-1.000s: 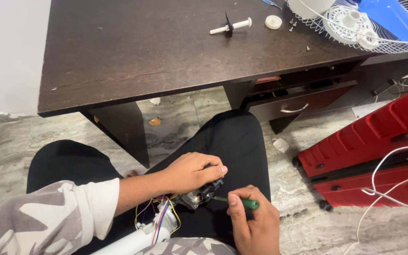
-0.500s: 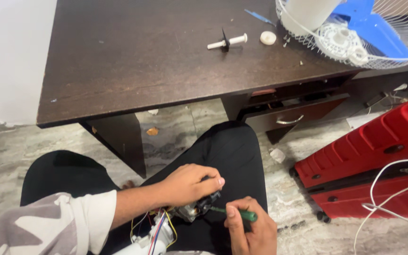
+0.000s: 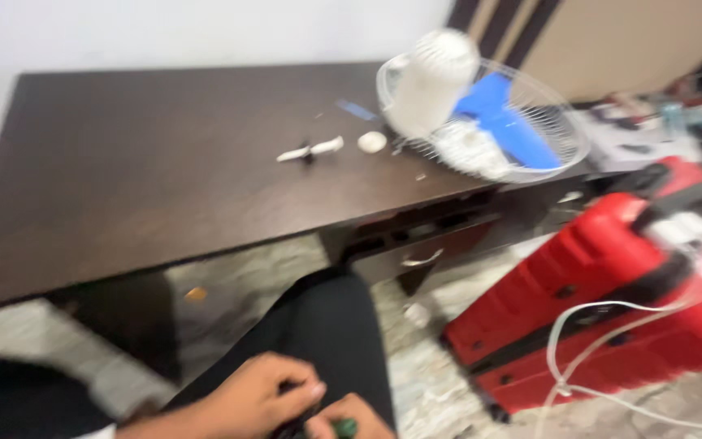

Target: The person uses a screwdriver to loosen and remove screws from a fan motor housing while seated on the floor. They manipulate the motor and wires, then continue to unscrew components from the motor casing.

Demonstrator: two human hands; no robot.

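right hand (image 3: 351, 419) grips green-handled screwdriver (image 3: 343, 426)

Single head-worn view, angled down and forward over the dark table (image 3: 148, 171); hands at the bottom edge.
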